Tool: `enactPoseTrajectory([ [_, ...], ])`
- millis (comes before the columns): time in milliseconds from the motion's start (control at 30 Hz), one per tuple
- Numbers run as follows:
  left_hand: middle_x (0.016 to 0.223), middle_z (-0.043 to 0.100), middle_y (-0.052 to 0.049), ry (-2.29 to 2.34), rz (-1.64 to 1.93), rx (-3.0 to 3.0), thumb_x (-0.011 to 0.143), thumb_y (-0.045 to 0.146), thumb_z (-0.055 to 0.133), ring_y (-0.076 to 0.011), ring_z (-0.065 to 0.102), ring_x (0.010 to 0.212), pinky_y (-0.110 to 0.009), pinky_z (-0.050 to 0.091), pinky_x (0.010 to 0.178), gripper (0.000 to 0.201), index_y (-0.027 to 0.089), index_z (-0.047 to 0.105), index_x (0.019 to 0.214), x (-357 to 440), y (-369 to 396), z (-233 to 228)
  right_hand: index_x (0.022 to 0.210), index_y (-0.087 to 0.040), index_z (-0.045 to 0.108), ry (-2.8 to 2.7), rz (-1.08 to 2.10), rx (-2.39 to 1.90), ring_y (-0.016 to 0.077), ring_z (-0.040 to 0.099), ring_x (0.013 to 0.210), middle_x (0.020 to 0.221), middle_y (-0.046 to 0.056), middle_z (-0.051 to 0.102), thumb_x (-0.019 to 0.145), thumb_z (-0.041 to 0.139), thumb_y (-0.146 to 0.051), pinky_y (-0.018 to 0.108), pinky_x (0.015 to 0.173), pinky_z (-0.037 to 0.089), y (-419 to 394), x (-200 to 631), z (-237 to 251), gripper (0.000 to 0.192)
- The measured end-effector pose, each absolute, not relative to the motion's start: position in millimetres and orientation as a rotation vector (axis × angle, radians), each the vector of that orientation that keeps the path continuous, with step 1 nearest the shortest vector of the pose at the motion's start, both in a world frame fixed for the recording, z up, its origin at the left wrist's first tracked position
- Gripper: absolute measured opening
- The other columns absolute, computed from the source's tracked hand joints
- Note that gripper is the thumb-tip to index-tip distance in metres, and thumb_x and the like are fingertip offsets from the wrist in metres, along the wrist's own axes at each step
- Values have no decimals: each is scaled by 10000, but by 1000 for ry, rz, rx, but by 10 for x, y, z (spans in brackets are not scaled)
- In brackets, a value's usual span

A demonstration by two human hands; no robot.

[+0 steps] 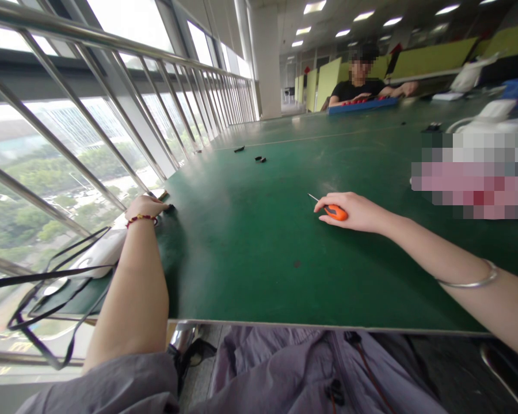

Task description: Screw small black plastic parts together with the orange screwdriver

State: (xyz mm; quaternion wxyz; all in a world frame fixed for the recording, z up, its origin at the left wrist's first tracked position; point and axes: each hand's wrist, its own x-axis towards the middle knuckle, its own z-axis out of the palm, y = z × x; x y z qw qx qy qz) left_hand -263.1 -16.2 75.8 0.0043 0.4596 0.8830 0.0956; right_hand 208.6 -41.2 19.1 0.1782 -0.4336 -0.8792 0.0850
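My right hand (349, 211) is closed around a screwdriver with an orange and black handle (337, 213); its thin metal shaft points up and to the left, above the green tabletop (259, 259). At the table's left side, by the railing, my left hand (143, 206) pinches a small black piece (170, 207) whose kind I cannot make out. A beaded red bracelet circles the left wrist. Two more small black pieces, one near the middle (260, 159) and one farther back (239, 149), lie on the tabletop.
A metal railing (155, 57) runs along the left edge, with a white object and black straps (69, 287) beside it. Across the table a person sits behind a blue tray (362, 106) of red items. White and pink things, partly blurred out, stand at the right (479, 172).
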Motion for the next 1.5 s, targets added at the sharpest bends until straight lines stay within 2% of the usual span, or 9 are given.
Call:
enactPoseTrajectory([
  [200, 997, 670, -49, 2761, 330, 1443, 692, 393, 690, -215, 591, 935, -299, 474, 766, 324, 178, 685, 934, -2646, -155, 749, 974, -233, 637, -2487, 247, -1235, 217, 611, 857, 982, 52, 648, 787, 543, -386, 351, 750, 459, -410, 2092, 187, 259],
  [433, 1093, 646, -74, 2749, 336, 1425, 712, 379, 672, -235, 581, 981, -326, 470, 805, 336, 168, 677, 972, -2632, -167, 754, 972, -229, 634, -2491, 253, -1222, 224, 608, 882, 1000, 55, 648, 792, 535, -391, 356, 759, 458, -411, 2092, 189, 261],
  [767, 921, 671, -51, 2747, 387, 1434, 670, 343, 720, -209, 573, 887, -286, 456, 743, 309, 166, 696, 922, -2666, -139, 739, 976, -231, 634, -2488, 267, -1241, 214, 601, 871, 991, 49, 640, 787, 539, -386, 341, 746, 450, -412, 2091, 190, 263],
  [1133, 770, 611, -12, 2724, 482, 1397, 673, 296, 727, -166, 521, 793, -261, 420, 727, 321, 162, 692, 963, -2674, -142, 719, 977, -223, 635, -2490, 261, -1235, 214, 593, 865, 984, 53, 635, 787, 531, -392, 345, 749, 442, -410, 2089, 187, 275],
  [1267, 700, 589, 0, 2725, 485, 1391, 651, 270, 746, -163, 512, 754, -257, 414, 710, 286, 160, 696, 911, -2667, -143, 726, 977, -226, 635, -2492, 268, -1251, 215, 591, 869, 985, 49, 633, 784, 534, -390, 344, 749, 439, -410, 2089, 189, 273],
  [1500, 732, 573, -4, 2729, 480, 1412, 685, 272, 722, -167, 510, 761, -283, 423, 737, 227, 168, 690, 884, -2677, -134, 713, 978, -224, 639, -2493, 258, -1235, 213, 593, 857, 978, 56, 632, 784, 535, -393, 338, 740, 437, -406, 2092, 180, 277],
])
